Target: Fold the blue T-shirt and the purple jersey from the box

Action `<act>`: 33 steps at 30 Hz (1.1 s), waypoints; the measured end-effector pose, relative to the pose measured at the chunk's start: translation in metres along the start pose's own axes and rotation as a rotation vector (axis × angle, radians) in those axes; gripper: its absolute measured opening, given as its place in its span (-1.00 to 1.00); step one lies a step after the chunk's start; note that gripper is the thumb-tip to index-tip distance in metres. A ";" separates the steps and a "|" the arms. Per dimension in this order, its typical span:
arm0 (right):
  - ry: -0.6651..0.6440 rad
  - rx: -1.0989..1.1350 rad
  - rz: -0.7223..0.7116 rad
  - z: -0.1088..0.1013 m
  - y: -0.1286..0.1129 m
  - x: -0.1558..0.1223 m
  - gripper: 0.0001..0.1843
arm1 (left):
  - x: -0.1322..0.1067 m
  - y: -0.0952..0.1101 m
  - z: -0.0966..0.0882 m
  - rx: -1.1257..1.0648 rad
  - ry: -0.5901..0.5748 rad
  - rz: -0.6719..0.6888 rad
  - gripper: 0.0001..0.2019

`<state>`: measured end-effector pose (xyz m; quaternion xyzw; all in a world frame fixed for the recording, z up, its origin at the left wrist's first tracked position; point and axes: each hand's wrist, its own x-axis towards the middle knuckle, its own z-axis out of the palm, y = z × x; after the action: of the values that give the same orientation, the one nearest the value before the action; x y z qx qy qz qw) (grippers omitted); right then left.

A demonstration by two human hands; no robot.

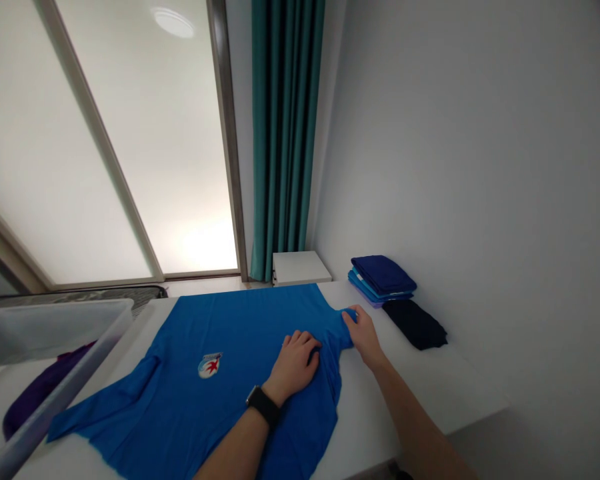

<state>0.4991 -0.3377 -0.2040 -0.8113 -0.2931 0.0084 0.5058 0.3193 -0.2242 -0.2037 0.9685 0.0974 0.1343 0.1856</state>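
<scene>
A bright blue T-shirt (pixel 215 373) with a small round red-and-white logo lies spread on the white table (pixel 430 380). My left hand (pixel 296 363), with a dark watch on its wrist, rests palm down on the shirt near its right side, fingers curled onto the cloth. My right hand (pixel 363 333) pinches the shirt's right sleeve at the cloth's edge, just right of the left hand. The sleeve is bunched under those fingers.
A stack of folded blue garments (pixel 383 279) and a folded black garment (pixel 415 323) lie at the table's far right by the wall. A clear plastic bin (pixel 55 333) holding purple cloth stands at the left. A small white cabinet (pixel 300 267) and a teal curtain (pixel 285 133) are behind.
</scene>
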 end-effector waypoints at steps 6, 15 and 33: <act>-0.036 -0.140 0.084 -0.018 0.011 0.014 -0.70 | -0.001 0.001 -0.002 0.014 -0.003 0.019 -0.77; -0.181 -0.156 -0.027 -0.036 0.016 -0.040 -0.51 | -0.004 0.004 0.000 0.071 0.009 0.054 -0.76; -0.095 -0.970 -0.140 -0.035 0.015 -0.042 -0.51 | -0.014 0.018 0.002 0.082 -0.038 -0.006 -0.43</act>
<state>0.4820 -0.3915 -0.2113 -0.9304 -0.3397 -0.1261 0.0550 0.3092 -0.2444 -0.2023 0.9774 0.1020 0.1112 0.1481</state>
